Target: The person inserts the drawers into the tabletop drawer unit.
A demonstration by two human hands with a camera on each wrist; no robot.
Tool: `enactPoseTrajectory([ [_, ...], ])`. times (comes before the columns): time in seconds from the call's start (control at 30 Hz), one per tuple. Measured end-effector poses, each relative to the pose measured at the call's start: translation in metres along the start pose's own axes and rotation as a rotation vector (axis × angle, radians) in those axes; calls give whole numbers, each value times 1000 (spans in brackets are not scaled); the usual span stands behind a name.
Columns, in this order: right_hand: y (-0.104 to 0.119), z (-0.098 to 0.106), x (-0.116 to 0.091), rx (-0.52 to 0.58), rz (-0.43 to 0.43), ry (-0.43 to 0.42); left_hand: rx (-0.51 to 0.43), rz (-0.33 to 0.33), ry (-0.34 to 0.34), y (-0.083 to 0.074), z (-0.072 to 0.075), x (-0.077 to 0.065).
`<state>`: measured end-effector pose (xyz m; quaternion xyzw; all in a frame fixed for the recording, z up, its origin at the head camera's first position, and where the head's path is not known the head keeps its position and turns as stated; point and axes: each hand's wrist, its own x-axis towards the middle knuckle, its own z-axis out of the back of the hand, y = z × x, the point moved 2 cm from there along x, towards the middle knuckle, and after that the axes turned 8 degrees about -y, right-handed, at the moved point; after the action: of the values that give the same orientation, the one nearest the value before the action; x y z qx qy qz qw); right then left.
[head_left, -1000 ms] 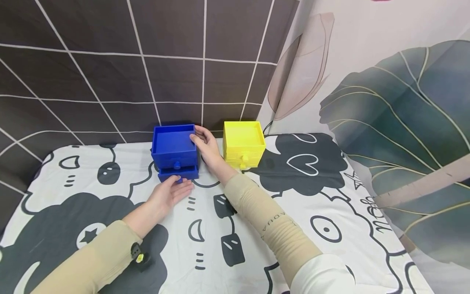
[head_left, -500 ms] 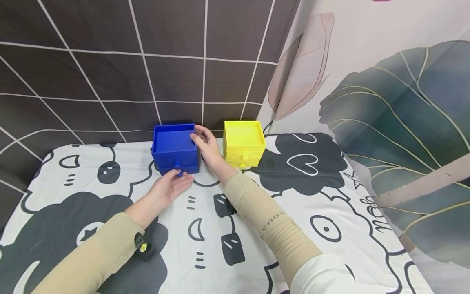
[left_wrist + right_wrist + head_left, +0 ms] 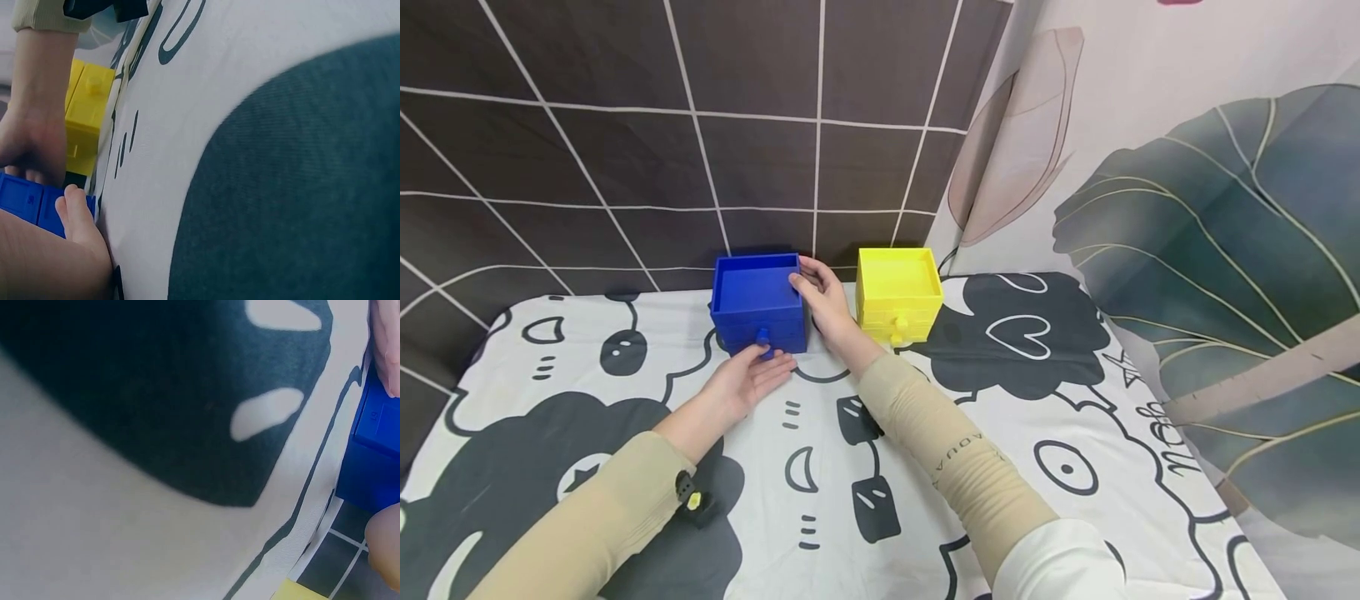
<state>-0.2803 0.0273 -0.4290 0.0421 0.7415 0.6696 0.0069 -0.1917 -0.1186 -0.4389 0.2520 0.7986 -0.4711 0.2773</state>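
A small blue two-drawer box [image 3: 756, 287] with a tray-like top stands by the dark wall, both drawers pushed in flush. My right hand [image 3: 829, 308] holds its right side, thumb on the top rim and fingers along the outer wall. In front of the box my left hand [image 3: 737, 387] lies palm up with fingers extended, its thumb at the lower drawer's knob [image 3: 767, 353]. The left wrist view shows this hand against the front of the blue box [image 3: 22, 197]. Part of the box's side shows in the right wrist view.
A similar yellow drawer box [image 3: 898, 292] stands just right of my right hand. Behind both boxes hangs a dark gridded cloth [image 3: 752, 158]. A printed white sheet [image 3: 955, 492] covers the surface, and a leaf-patterned curtain [image 3: 1210, 208] borders it on the right.
The blue box's lower drawer, partly out a second ago, has slid in flush, my left hand moving slightly forward with it. My right hand has stayed on the box's side.
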Motion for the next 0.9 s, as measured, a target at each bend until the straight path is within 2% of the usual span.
enactPoseTrajectory([
  [0.17, 0, -1, 0, 7, 2, 4, 9, -2, 3, 0, 3, 0],
  [0.53, 4, 1, -2, 5, -11, 1, -7, -10, 67, -1, 13, -3],
  [0.9, 3, 9, -12, -1, -110, 7, 14, -37, 109, -4, 34, -6],
])
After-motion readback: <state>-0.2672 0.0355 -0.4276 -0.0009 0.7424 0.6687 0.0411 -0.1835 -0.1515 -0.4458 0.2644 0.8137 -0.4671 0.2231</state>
